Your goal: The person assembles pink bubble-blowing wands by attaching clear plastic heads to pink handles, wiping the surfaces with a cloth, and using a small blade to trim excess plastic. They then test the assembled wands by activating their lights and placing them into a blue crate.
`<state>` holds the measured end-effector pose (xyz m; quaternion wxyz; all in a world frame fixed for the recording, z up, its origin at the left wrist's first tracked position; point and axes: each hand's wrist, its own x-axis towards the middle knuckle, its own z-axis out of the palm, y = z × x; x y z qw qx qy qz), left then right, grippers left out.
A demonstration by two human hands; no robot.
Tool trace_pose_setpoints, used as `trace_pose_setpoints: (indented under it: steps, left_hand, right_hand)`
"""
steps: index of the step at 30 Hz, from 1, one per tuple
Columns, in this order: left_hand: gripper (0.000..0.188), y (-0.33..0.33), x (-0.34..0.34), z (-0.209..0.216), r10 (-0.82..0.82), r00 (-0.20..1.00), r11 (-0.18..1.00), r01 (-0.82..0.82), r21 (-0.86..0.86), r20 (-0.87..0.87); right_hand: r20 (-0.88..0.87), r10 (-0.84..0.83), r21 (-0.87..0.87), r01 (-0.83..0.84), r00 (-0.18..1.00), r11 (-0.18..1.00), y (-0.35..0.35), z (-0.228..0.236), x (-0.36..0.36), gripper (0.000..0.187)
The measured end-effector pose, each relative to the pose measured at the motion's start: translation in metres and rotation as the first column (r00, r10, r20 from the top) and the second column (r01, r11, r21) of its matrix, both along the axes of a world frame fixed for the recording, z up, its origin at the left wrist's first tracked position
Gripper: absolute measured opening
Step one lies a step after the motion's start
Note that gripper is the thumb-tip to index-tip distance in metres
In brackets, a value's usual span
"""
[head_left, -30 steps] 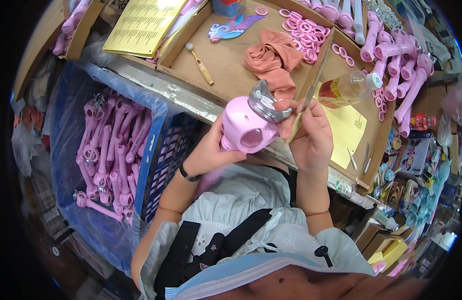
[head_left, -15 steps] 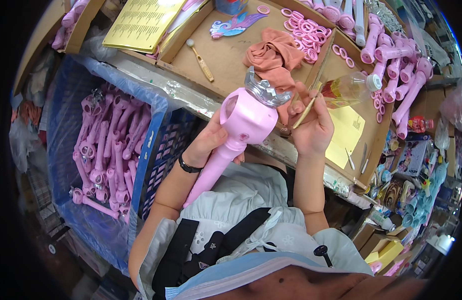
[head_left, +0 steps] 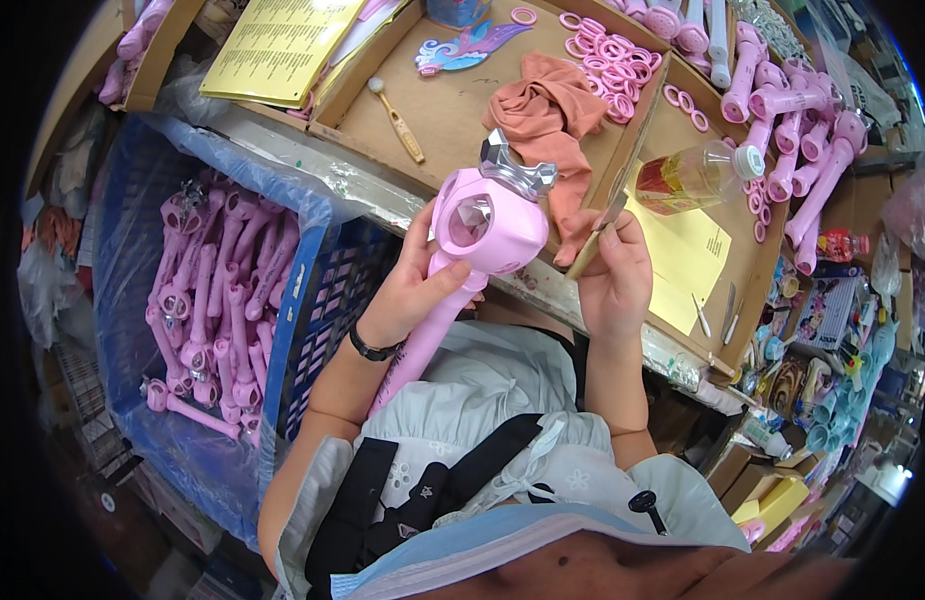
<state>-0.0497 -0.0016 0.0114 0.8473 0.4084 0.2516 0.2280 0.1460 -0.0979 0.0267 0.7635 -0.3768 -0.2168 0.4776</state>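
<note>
A pink toy wand (head_left: 507, 240) with a silver crown on its head tilts across my lap, its handle running down to the lower left. My left hand (head_left: 410, 298) is closed around its neck, just under the head. A clear faceted gem shows through the round opening in the head. To the right of the wand, my right hand (head_left: 619, 280) pinches a slim tool (head_left: 584, 257) with a tan handle and a flat greyish end. This tool is apart from the wand. A crumpled salmon cloth (head_left: 542, 105) hangs down beside my right fingertips; whether they touch it I cannot tell.
Left of me stands a lined blue crate (head_left: 327, 270) of pink wands. Cardboard trays (head_left: 447, 110) on the bench hold a small brush (head_left: 395, 120), a winged ornament (head_left: 469, 50) and pink rings (head_left: 617, 65). A clear bottle (head_left: 687, 178) stands by yellow paper (head_left: 692, 260); more wands (head_left: 827, 180) lie right.
The wand has turned so its round opening and gem face up toward me, and its head has shifted slightly left. My right hand has lowered a little and the tool has turned in its fingers.
</note>
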Motion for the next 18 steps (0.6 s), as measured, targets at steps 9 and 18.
trace_pose_setpoints:
  steps: [9,18]
  left_hand:
    - [0.083,0.002,-0.006,0.006,0.020,0.997,0.982,-0.006,0.187,-0.070]
    - [0.104,-0.015,0.000,0.001,0.142,0.986,0.727,-0.047,0.685,-0.083]
  right_hand:
    - [0.972,-0.087,-0.057,0.575,0.219,0.816,-0.061,0.002,0.054,0.010]
    - [0.915,0.359,-0.391,0.632,0.186,0.669,-0.110,-0.004,0.091,0.015]
